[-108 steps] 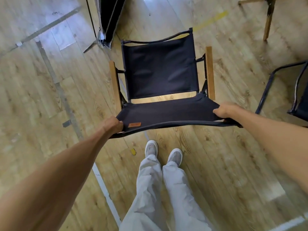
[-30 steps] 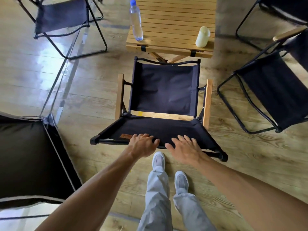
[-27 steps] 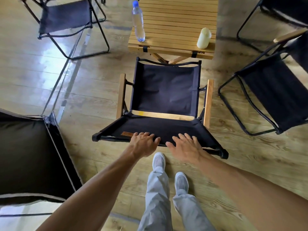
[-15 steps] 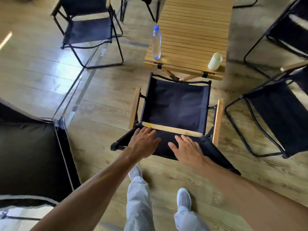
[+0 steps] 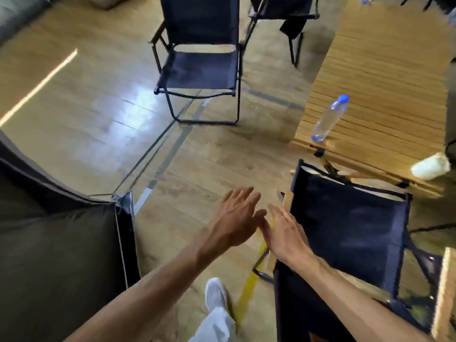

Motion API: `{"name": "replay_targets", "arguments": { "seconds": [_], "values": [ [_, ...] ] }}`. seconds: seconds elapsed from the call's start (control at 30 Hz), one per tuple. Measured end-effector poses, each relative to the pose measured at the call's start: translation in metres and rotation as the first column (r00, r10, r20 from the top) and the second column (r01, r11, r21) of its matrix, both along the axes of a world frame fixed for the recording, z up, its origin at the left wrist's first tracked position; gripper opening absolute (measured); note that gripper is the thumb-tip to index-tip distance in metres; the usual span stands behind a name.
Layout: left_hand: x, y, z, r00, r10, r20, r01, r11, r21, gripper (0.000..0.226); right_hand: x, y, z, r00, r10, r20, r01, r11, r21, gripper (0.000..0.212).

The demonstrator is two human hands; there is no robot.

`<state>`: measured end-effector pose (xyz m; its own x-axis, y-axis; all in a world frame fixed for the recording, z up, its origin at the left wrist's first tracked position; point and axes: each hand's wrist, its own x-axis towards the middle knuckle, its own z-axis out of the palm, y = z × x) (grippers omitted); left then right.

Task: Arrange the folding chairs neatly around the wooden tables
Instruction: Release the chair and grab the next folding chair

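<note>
Both the left hand [image 5: 234,218] and the right hand [image 5: 286,233] have open fingers and hold nothing, beside the dark chair [image 5: 350,230] by the tabletop [image 5: 385,77].

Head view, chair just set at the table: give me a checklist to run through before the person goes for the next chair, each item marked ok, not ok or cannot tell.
1. Left hand free: ok, open, holding nothing.
2. Right hand free: ok, open, off the placed chair.
3. Placed chair's back at the wooden table edge: ok.
4. Placed chair square to the table: cannot tell, the frame is blurred and skewed.
5. Water bottle upright: ok.
6. Floor path to the next folding chair: ok, bare floor between.
</note>
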<state>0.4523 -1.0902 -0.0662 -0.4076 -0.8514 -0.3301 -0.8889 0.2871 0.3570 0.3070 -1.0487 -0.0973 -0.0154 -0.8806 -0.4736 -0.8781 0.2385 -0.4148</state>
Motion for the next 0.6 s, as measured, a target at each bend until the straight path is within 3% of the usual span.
{"name": "replay_targets", "arguments": {
  "seconds": [0.27, 0.6],
  "values": [
    [0.077, -0.075, -0.008, 0.988, 0.148, 0.046, -0.148, 0.989, -0.009, 0.052, 0.105, -0.083, -0.017, 0.995, 0.098, 0.033, -0.099, 0.994, 0.049, 0.048],
    [0.063, -0.065, -0.018, 0.931, 0.356, 0.085, -0.357, 0.934, 0.002, 0.047, 0.072, -0.110, -0.025, 0.936, 0.349, -0.054, -0.347, 0.937, 0.028, 0.063]
  ]
}}
